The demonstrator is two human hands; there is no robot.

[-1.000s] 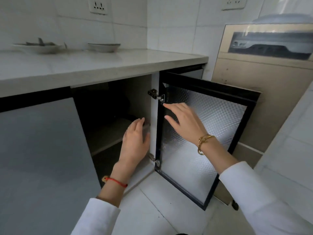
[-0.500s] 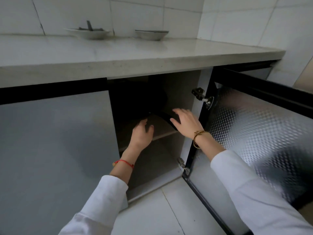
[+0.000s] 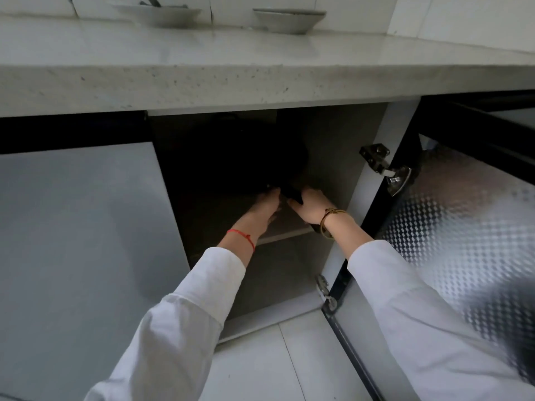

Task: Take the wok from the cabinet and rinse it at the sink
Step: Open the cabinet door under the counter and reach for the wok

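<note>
Under the stone countertop (image 3: 202, 82), inside the open cabinet (image 3: 333, 157), the left hand (image 3: 265, 205) and right hand (image 3: 311, 206) reach the dark wok (image 3: 246, 157), finger grip hidden in shadow.

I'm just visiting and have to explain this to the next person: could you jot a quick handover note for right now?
Left hand and right hand: both reach onto the upper shelf at the dark wok; whether either has a grip is too dark to tell.
Wok: inside the cabinet.
Done: cabinet door open.
Left: lift the wok out, carry it to the sink, not in view, and rinse it.
</note>
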